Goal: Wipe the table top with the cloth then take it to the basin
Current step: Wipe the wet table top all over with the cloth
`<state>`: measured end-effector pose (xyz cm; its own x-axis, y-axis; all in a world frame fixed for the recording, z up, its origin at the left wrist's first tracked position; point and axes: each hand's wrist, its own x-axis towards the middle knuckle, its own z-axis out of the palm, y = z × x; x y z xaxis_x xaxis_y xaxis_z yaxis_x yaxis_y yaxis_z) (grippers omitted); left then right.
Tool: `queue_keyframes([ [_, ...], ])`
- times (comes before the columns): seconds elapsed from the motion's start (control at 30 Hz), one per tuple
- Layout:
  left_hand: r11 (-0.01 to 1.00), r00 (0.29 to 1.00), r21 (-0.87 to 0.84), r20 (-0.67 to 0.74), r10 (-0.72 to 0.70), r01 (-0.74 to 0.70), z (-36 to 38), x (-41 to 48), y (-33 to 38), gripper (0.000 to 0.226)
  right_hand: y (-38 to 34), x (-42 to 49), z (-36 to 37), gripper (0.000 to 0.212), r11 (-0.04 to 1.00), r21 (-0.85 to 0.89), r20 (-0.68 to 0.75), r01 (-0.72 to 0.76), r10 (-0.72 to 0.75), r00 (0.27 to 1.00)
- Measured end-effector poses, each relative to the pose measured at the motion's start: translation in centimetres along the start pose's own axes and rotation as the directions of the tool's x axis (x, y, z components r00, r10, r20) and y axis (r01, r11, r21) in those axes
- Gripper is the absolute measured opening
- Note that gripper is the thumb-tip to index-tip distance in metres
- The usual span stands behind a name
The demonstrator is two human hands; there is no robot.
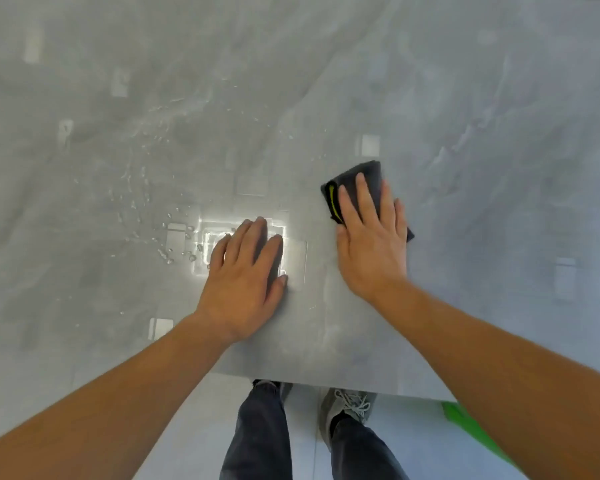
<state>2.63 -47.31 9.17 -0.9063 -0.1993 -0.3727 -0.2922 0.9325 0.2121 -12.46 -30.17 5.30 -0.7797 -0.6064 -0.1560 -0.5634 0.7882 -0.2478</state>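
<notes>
View from the head camera, looking down over a glossy grey, marble-patterned table top (465, 98). The right hand (371, 244) is lying palm-down on a folded dark grey cloth (368, 171) and is pressing it against the surface. Its fingers are extended and nearly straight, not curled round the fabric, and the thumb is lying along the cloth's left side. The cloth is sitting right of centre, well in from the near edge. Its far end and a strip of yellow-green trim (332, 202) are showing beyond and beside the fingers, and one dark corner is poking out under the little-finger side of the hand.

The left hand (246, 282) is resting flat on the bare table just beside the right one. It is open, its fingers are close together, and it is holding nothing and not touching the cloth. A bright rectangular reflection (210, 237) is glaring on the surface under its fingertips.

Water droplets (146, 188) are beading on the table to the left of the hands — a scattered trail that is running away toward the far side.

Below the near table edge, the person's dark trousers (264, 438) and one grey laced shoe (350, 407) are showing above a pale tiled floor (305, 452). A green strip (465, 420) is lying on the floor at the right.
</notes>
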Motion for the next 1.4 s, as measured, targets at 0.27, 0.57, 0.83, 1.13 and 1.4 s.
queue_keyframes([
  [0.27,1.0,0.998,-0.015,-0.058,-0.014,0.013,-3.5,10.1,-2.8,0.067,2.5,2.3,-1.2,0.055,0.977,-0.023,0.099,0.211,-0.208,0.973],
  [0.57,0.99,0.997,-0.132,-0.051,0.051,-0.057,-5.0,11.8,-4.6,0.057,-4.0,5.5,-0.6,0.058,1.0,0.007,0.074,-0.02,0.019,0.997],
  [0.83,0.981,0.988,-0.129,-0.074,0.134,-0.143,-5.9,13.4,-6.5,0.056,-1.0,15.2,-2.8,0.06,0.874,0.126,0.003,-0.47,0.474,0.881],
  [1.13,0.996,0.996,-0.042,-0.017,0.084,-0.085,-7.4,18.2,-8.3,0.065,-2.3,9.6,-1.6,0.057,0.996,-0.05,0.103,0.072,-0.067,0.992],
  [1.4,0.995,0.996,-0.098,-0.091,0.012,-0.021,-7.2,18.5,-7.4,0.059,-2.5,17.4,-1.9,0.063,0.948,0.058,-0.072,-0.313,0.316,0.946],
])
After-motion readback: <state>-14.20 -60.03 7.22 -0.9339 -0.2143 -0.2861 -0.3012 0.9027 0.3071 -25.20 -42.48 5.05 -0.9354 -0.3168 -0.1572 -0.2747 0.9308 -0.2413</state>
